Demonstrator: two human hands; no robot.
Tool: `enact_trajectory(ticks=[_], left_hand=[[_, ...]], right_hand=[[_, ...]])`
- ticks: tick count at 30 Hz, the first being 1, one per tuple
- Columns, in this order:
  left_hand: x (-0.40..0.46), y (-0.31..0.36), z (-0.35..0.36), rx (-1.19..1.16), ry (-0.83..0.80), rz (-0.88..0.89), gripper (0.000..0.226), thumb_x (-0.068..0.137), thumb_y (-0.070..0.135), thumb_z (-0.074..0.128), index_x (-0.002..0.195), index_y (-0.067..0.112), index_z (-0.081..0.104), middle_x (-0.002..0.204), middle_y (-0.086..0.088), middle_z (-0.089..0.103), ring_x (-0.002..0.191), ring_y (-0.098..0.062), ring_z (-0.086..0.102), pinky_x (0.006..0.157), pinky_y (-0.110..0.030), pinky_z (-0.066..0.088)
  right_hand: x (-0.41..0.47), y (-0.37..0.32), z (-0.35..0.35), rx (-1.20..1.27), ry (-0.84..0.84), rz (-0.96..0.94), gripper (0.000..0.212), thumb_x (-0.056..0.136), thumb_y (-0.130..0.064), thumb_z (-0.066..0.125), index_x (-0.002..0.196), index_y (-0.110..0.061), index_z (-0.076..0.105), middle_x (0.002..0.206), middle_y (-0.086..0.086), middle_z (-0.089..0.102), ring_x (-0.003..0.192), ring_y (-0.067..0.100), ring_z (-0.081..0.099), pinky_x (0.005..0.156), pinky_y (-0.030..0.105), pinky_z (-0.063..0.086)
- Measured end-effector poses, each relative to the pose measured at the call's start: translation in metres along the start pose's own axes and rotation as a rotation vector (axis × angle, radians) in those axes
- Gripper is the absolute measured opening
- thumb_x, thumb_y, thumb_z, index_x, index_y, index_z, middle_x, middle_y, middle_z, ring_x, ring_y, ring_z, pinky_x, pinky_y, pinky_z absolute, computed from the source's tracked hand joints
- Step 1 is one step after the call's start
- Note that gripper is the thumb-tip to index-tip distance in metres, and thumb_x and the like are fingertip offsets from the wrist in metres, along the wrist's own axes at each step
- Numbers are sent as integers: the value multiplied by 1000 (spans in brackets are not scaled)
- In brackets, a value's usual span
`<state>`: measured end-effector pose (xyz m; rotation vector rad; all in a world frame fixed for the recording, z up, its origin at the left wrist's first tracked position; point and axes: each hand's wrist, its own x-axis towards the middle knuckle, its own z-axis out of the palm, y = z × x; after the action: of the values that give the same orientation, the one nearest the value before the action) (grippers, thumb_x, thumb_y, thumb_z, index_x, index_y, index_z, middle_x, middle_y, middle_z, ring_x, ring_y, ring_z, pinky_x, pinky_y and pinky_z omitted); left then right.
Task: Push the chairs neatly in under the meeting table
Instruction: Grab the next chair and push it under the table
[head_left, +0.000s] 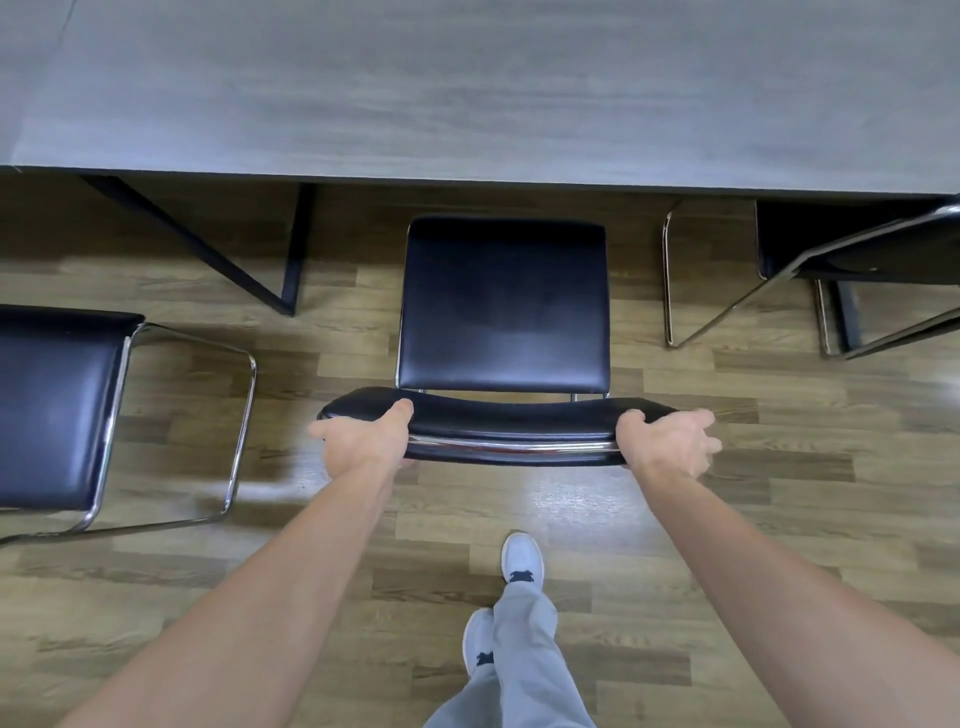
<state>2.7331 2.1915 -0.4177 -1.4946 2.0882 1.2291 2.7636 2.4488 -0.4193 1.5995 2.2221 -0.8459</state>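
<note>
Your left hand (363, 441) and right hand (667, 441) each have a grip clenched on an end of the middle chair's backrest (509, 423). Its seat (504, 306) faces the grey surface (467, 93), front edge just short of it. Two other chairs flank it.

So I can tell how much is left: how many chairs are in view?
3. The middle chair is held by both hands at its backrest; the left chair stands clear of the table; the right chair is cut off. Others may be out of frame.

Three black chairs (503, 306) (54, 405) (878, 254), one grey table (467, 88), two hands (363, 441) (667, 441), two shoes (521, 556) (478, 639).
</note>
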Motion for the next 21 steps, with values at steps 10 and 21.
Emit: enact_trajectory(ticks=[10, 21], left_hand=[[13, 57, 21, -41, 6, -24, 73, 72, 35, 85, 114, 12, 30, 86, 0, 50, 68, -31, 71, 71, -35, 59], [35, 106, 38, -13, 21, -52, 80, 71, 39, 85, 122, 10, 31, 111, -11, 57, 67, -34, 72, 74, -39, 62]], right_hand=[[30, -58, -3, -4, -47, -7, 55, 93, -25, 53, 131, 4, 27, 131, 29, 34, 102, 43, 54, 73, 36, 38], [54, -106, -3, 15, -62, 23, 57, 95, -29, 51, 134, 3, 25, 134, 28, 32, 75, 31, 41, 70, 35, 38]])
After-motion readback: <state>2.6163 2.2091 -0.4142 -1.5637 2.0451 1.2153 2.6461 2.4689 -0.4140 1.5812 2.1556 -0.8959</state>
